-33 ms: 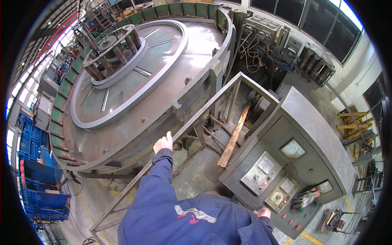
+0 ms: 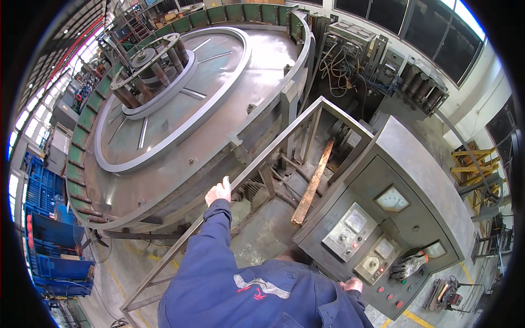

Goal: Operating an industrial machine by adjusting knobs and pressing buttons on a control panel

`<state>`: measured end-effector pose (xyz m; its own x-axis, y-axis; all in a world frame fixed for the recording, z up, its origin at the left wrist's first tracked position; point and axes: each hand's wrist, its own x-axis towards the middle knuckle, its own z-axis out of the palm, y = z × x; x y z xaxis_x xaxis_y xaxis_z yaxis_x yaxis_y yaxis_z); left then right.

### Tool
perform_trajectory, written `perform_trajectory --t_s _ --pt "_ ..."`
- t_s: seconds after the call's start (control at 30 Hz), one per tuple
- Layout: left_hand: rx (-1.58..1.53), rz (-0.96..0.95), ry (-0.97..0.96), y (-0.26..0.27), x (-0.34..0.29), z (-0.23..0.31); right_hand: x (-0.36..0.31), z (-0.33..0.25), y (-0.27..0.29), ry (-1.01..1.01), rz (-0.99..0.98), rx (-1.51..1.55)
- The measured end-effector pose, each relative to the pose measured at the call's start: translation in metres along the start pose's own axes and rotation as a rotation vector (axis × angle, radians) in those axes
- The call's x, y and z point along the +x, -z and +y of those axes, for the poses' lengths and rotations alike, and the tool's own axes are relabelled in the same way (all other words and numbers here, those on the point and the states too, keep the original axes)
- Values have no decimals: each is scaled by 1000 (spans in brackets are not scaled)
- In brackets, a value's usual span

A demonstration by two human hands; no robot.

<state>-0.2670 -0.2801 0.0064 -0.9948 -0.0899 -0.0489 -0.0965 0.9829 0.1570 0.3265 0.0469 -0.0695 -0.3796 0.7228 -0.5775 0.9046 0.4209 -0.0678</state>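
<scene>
My left hand [image 2: 219, 192] is closed over the metal guard rail [image 2: 252, 165], its thumb pointing up. Beyond the rail lies a large round machine table [image 2: 180, 153] with a pale ring [image 2: 164, 151] on it and slots in its face. At the lower left edge of a grey control cabinet [image 2: 366, 183] rests my right hand [image 2: 351, 284], its fingers curled. What they hold, if anything, is hidden. Near that hand are dial plates [image 2: 350, 232], a second dial plate [image 2: 373, 262] and several push buttons [image 2: 390, 297]. A pair of work gloves [image 2: 407, 266] lies on the panel.
A rusty wooden plank [image 2: 314, 183] leans inside the rail frame. Tangled cables [image 2: 334, 68] hang from equipment at the back. Blue metal racks [image 2: 57, 251] stand at far left, a yellow stand [image 2: 476, 167] at right. A small cart [image 2: 445, 295] holds scraps beside the cabinet.
The slots in the round table's face have shifted slightly to the right, so the table has turned a little. Both my hands stay where they were.
</scene>
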Motion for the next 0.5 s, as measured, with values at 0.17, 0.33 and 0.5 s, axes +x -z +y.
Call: perform_trajectory --t_s 0.17,0.33,0.5 --pt "-4 -1 -6 0 1 3 1 1 -3 -5 5 -13" --pt "-25 10 -10 -3 1 -2 2 -4 2 -11 -28 -54" --pt "-15 14 -14 -6 2 0 -4 1 -5 14 49 21"
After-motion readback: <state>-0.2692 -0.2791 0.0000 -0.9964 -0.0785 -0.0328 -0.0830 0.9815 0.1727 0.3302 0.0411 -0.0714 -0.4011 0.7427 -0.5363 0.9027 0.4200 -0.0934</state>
